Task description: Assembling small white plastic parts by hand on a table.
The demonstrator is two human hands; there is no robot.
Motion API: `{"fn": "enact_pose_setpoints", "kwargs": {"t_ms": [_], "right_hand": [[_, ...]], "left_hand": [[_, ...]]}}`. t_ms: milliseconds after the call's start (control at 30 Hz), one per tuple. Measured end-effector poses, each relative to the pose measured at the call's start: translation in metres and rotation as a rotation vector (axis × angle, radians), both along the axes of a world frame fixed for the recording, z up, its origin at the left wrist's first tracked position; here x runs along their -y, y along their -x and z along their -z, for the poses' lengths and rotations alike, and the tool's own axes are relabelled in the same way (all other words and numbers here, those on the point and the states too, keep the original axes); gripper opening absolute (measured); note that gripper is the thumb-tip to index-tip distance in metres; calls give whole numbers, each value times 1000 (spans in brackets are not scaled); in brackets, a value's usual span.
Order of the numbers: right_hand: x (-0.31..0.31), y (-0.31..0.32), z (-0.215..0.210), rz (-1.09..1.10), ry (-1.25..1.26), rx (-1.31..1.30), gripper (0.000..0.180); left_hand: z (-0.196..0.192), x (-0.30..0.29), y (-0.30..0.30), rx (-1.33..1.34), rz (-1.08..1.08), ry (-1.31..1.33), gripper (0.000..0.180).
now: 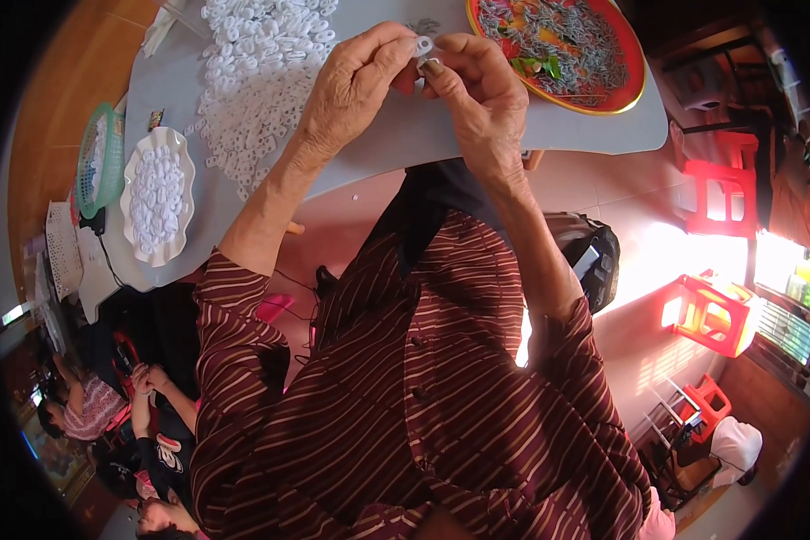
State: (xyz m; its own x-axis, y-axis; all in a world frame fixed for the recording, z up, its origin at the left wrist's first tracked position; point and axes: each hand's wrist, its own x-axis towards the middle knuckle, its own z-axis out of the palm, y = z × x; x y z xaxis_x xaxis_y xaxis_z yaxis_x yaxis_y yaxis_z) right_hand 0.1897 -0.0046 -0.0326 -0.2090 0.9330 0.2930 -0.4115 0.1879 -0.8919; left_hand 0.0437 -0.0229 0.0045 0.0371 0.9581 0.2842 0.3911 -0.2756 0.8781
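Above the table's near edge, my left hand (360, 79) pinches a small white plastic piece (423, 44) with a round hole, between thumb and fingertips. My right hand (484, 97) meets it there, its thumb and fingers closed at the lower part of the piece. Whatever else is between the right fingertips is too small to make out. Left of my hands, many similar white plastic pieces (265, 67) lie heaped on the grey table (585, 135). On the right, a round red tray (637, 83) with a gold rim holds many thin grey parts (594, 54).
A white wavy-edged dish (187, 212) of white pieces stands at the table's left end, beside a green basket (114, 162). Red plastic stools (724, 198) stand on the floor to the right. Other people (157, 432) sit at the lower left. A dark bag (594, 256) is near my right arm.
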Motion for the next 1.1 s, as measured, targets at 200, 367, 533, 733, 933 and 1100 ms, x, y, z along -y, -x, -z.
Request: {"fn": "enact_pose_setpoints", "kwargs": {"t_ms": [200, 367, 533, 733, 933, 1100], "right_hand": [[1, 0, -2, -10, 9, 35, 24], [1, -1, -2, 11, 1, 78, 23], [3, -1, -4, 5, 2, 84, 25], [2, 2, -1, -64, -27, 88, 29], [1, 5, 10, 27, -185, 227, 30], [3, 6, 10, 94, -250, 281, 25]], "left_hand": [[9, -4, 6, -30, 46, 4, 27], [6, -5, 9, -76, 91, 25, 26], [11, -7, 10, -121, 114, -4, 27], [10, -3, 9, -64, 73, 24, 29], [14, 0, 11, -97, 94, 7, 29], [15, 2, 13, -162, 90, 42, 32]]}}
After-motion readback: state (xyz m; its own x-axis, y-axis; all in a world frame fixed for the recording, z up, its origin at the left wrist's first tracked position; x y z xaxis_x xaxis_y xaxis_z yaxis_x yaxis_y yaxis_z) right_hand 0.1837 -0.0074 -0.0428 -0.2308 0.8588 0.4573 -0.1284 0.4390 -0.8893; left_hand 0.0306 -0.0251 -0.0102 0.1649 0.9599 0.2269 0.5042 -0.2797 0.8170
